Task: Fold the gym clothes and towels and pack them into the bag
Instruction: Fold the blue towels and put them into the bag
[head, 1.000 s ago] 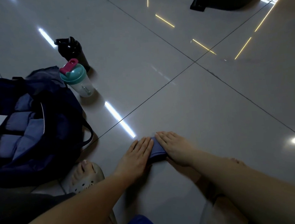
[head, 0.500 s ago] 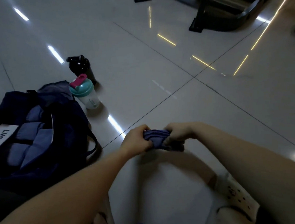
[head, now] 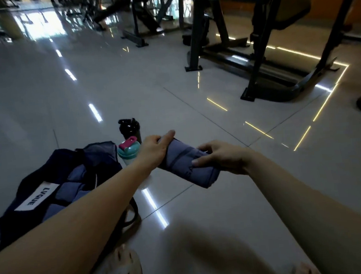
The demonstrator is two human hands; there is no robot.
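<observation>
— Folded cloth (head: 187,164), blue-grey: where is it?
— Up off the floor (head: 202,210), held between both hands, just right of the open bag (head: 35,176).
— What are the hands doing?
— The left hand (head: 154,149) grips the upper end, thumb over it. The right hand (head: 222,157) pinches the lower end.
— Anything beside the bag?
— A teal-lidded shaker (head: 128,150) and a black bottle (head: 130,127).

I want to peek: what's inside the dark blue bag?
Folded blue-grey cloths lie side by side inside the bag. The left forearm covers part, and anything underneath them is hidden.
</observation>
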